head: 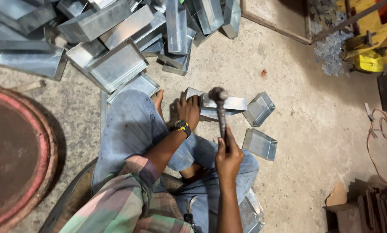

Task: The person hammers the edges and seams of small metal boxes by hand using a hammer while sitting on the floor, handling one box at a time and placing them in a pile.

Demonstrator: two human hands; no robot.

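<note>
I sit on the concrete floor in blue jeans. My left hand point(188, 110), with a black and yellow watch on the wrist, presses down on a shiny sheet-metal tray point(232, 104) lying on the floor in front of my knees. My right hand point(228, 157) grips the handle of a dark hammer point(219, 108). The hammer's head hangs just over the near end of that tray, right beside my left fingers.
Two more small metal trays point(259, 108) point(260, 144) lie to the right. A large heap of metal trays point(115, 64) fills the upper left. A round reddish rim point(42, 151) is at left, yellow equipment point(370, 60) and a coiled cord point(385, 129) at right.
</note>
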